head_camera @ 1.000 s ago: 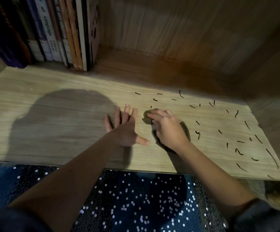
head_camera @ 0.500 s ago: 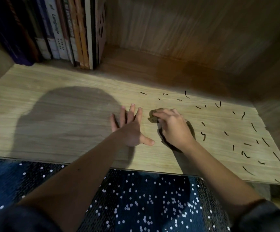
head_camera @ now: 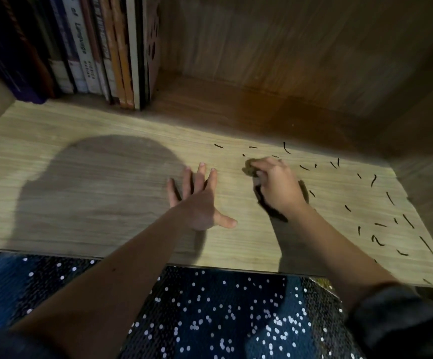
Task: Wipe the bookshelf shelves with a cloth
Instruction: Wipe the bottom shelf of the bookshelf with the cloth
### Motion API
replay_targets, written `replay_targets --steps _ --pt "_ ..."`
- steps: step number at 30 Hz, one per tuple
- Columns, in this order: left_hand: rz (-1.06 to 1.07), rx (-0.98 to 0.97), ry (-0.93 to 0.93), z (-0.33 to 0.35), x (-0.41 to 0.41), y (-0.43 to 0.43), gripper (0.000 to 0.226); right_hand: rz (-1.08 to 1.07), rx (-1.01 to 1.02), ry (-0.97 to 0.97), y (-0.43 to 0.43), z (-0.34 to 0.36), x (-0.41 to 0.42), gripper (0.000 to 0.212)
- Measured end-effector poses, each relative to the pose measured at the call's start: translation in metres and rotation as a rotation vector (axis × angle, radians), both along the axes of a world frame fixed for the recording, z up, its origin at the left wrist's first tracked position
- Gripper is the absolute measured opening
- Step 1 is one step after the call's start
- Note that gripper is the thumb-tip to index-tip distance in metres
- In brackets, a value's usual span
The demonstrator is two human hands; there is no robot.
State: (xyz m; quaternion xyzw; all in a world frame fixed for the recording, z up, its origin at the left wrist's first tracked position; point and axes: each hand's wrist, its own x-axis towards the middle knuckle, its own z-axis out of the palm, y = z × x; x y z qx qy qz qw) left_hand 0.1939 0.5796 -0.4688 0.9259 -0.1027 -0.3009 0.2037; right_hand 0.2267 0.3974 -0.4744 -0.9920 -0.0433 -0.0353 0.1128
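A small, crumpled brownish cloth (head_camera: 249, 169) sits right of frame centre on the pale wooden shelf (head_camera: 106, 203), gripped by the curled right hand (head_camera: 278, 187). The left hand (head_camera: 197, 200) lies flat, fingers spread.

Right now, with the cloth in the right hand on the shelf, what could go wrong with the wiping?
1. The cloth is only a small wad under the right hand, while the dark marks spread far to the right along the shelf, so some may be missed.
2. If the marks are loose bits, a sweep may push them onto the spotted fabric below.
3. The left hand lies flat nearby and may block a leftward stroke.
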Motion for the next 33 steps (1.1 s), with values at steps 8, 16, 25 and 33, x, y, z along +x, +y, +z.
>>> replay_targets --steps 8,16,25,33 --pt "0.007 -0.009 0.012 0.001 0.0 -0.001 0.117 0.114 0.024 -0.016 0.022 0.0 0.016 0.036" --pt "0.008 -0.005 0.009 -0.001 0.001 -0.001 0.117 -0.073 -0.013 0.041 0.008 0.003 0.039 0.035" --pt "-0.002 0.019 0.01 0.0 0.0 -0.002 0.116 0.163 0.066 -0.042 0.006 -0.006 0.004 0.035" --pt "-0.004 0.029 0.014 0.0 0.001 -0.002 0.117 0.121 0.036 -0.043 0.026 -0.006 0.014 0.037"
